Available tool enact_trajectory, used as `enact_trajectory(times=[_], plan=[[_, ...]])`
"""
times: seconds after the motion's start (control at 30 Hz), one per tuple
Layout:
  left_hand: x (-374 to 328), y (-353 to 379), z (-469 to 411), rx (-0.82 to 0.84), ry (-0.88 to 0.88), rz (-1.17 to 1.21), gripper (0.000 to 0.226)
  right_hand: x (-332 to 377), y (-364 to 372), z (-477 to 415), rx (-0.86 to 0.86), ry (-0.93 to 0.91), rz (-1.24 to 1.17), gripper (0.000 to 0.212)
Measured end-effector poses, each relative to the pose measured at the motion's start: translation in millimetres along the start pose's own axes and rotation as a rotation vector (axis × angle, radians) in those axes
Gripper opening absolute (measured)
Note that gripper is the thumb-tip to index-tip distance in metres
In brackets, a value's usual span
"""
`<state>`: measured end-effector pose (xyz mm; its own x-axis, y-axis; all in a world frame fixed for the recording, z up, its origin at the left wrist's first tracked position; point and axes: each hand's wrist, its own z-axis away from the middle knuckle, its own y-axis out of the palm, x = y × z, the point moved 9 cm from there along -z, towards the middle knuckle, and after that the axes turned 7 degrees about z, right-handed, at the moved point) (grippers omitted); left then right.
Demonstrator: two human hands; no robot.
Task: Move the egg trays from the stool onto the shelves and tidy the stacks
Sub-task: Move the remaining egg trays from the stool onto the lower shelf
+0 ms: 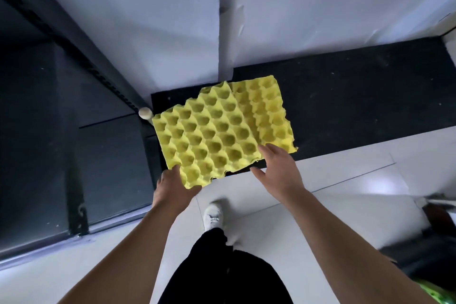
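Two yellow egg trays lie overlapped on a black shelf board (345, 96). The nearer yellow tray (209, 136) sits askew and juts over the shelf's front edge; the second yellow tray (269, 108) shows from under it at the right. My left hand (174, 187) grips the near-left corner of the upper tray, thumb on top. My right hand (278, 168) has straight, spread fingers, their tips touching the tray's near-right edge.
A dark metal rack (74, 131) with a perforated upright stands at the left, and a small round beige knob (145, 113) sits at the shelf's corner. White wall panels rise behind. My white shoe (213, 215) is on the pale tiled floor. Dark and green things lie at the lower right.
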<state>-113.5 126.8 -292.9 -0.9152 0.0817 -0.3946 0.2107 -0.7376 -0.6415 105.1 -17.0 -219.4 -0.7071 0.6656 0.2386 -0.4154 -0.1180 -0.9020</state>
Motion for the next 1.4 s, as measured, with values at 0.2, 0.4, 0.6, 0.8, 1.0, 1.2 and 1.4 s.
enact_trajectory(times=[0.2,0.4,0.6,0.8,1.0,1.2,1.4], plan=[[26.1,31.7,-46.6,0.013,-0.130,0.132,0.098,-4.6,47.2,-51.7,0.096,-0.030,0.040,0.076],[45.4,53.9,-77.8,-0.010,-0.172,0.333,0.107,-15.0,83.7,-88.3,0.186,-0.050,-0.010,0.098],[44.5,54.1,-77.9,-0.088,-0.148,0.424,0.101,-14.1,91.3,-95.1,0.210,-0.065,-0.122,0.102],[33.9,37.4,-52.6,-0.117,-0.165,0.416,0.123,-14.8,61.9,-87.9,0.168,-0.025,-0.208,0.091],[-0.1,0.3,-16.9,-0.175,-0.057,0.357,0.124,-15.1,8.6,-62.5,0.097,0.027,-0.234,0.086],[-46.0,-41.7,34.2,-0.220,0.078,0.369,0.123,-19.0,-49.4,-14.5,-0.027,0.043,-0.262,0.081],[-81.6,-84.3,103.8,-0.346,0.218,0.377,0.121,-17.9,-102.1,41.9,-0.168,0.046,-0.336,0.072]])
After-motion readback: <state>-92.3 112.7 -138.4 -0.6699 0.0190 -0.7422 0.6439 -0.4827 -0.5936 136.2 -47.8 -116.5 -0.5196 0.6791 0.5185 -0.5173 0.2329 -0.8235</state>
